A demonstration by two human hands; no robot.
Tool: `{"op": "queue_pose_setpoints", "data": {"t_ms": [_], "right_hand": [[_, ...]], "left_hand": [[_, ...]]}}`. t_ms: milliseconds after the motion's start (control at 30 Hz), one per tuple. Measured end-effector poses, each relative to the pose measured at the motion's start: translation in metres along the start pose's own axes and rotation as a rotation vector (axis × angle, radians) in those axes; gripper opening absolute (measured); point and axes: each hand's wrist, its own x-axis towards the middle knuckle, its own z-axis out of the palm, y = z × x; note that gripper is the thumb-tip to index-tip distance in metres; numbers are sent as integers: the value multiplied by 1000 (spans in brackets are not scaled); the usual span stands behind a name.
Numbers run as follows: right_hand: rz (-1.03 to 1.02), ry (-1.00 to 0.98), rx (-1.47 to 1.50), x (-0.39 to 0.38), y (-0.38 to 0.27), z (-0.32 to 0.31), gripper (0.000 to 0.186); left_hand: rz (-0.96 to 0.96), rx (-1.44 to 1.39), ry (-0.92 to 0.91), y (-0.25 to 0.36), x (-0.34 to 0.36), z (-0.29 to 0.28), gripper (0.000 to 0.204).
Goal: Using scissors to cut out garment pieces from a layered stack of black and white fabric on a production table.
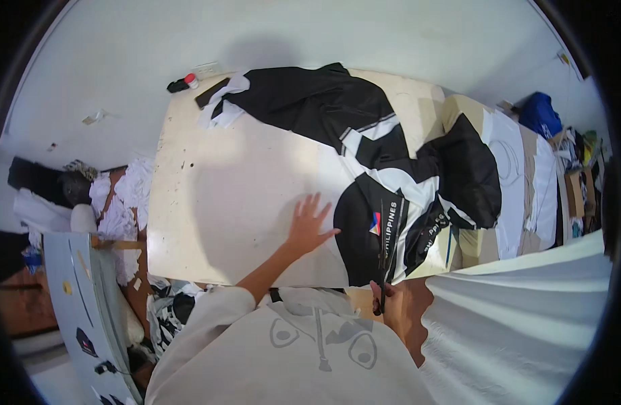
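Observation:
My left hand (309, 226) lies flat with its fingers spread on the pale surface, just left of a black printed fabric panel (354, 229). That panel carries a small flag patch and white lettering, and it reaches the table's front edge. At that edge my right hand (389, 295) grips a pair of dark scissors (381, 304), whose blades point away from me at the panel's near end. The exact position of the blades against the cloth is hard to see. More black and white fabric (317, 101) stretches across the far side, with a bunched black part (466, 175) at the right.
A pale worktable (182, 169) stands against the wall. A small red-capped container (191, 79) sits at its far left corner. White scraps (125, 196) lie to the left, behind a grey cabinet (88, 304). A white curtain (520, 317) hangs at the near right.

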Motion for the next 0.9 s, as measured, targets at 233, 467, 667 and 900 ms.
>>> {"op": "queue_pose_setpoints", "data": {"t_ms": [233, 467, 667, 900], "right_hand": [[-60, 187, 140, -24, 29, -10, 35], [-90, 239, 92, 8, 36, 12, 36], [-331, 437, -19, 40, 23, 85, 28], [-559, 704, -118, 115, 0, 128, 30]], "left_hand": [[53, 110, -73, -6, -3, 3, 114], [-3, 145, -136, -15, -88, -32, 127], [15, -111, -17, -75, -62, -43, 67], [50, 257, 259, -249, 128, -90, 40]]}}
